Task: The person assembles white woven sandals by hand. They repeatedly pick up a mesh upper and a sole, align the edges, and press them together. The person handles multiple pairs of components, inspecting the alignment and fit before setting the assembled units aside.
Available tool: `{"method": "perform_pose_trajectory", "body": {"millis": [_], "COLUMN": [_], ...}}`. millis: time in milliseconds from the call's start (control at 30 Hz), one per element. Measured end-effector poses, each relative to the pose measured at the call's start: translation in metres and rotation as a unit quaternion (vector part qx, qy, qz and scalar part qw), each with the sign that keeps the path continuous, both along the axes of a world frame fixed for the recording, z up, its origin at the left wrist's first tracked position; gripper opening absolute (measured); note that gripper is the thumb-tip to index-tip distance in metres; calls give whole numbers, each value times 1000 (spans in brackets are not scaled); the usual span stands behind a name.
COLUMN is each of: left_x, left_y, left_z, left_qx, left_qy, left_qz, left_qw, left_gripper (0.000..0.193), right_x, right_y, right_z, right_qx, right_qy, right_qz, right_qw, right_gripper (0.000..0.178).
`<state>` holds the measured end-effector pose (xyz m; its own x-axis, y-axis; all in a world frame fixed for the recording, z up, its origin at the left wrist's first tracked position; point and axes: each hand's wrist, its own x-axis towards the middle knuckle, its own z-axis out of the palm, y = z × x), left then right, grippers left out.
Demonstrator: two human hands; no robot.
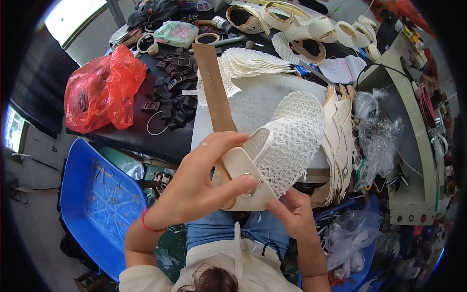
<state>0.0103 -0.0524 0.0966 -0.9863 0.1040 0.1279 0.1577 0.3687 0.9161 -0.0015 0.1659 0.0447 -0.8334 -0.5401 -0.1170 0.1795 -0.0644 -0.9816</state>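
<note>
In front of my lap I hold a white woven shoe upper (294,141) with a smooth cream strap (260,197) and a metal buckle (252,185). My left hand (206,177) is closed on the strap end, its thumb by the buckle and its fingers over the top edge. My right hand (292,211) pinches the lower right corner of the strap, thumb in front; its other fingers are partly hidden behind the upper. A long tan strip (214,90) rises from behind my left hand over the table; whether I grip it too is unclear.
A light board (260,92) lies on the dark table, with stacked white woven pieces (253,63) behind it. Cream cut pieces (338,141) stand right. Dark buckled straps (177,87) and a red plastic bag (104,92) lie left. A blue tub (73,194) stands lower left.
</note>
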Motion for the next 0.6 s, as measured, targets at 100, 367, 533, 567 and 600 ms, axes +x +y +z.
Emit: {"method": "perform_pose_trajectory", "body": {"millis": [100, 367, 533, 567, 600], "left_x": [27, 47, 52, 53, 54], "left_y": [6, 13, 16, 15, 14], "left_z": [-23, -39, -42, -47, -54], "left_qx": [205, 385, 416, 414, 413], "left_qy": [11, -212, -185, -174, -164], "left_qz": [157, 65, 112, 122, 131], "left_qw": [966, 896, 883, 885, 886], "left_gripper": [65, 29, 21, 21, 21], "right_x": [3, 13, 24, 25, 26], "right_y": [-11, -18, -24, -21, -20], "right_z": [0, -6, -12, -14, -16], "right_qx": [-10, 77, 67, 85, 102], "right_qy": [47, 130, 71, 85, 99], "right_qz": [-32, -6, -53, -51, -50], "right_qw": [998, 989, 994, 991, 989], "right_gripper": [29, 22, 24, 24, 24]}}
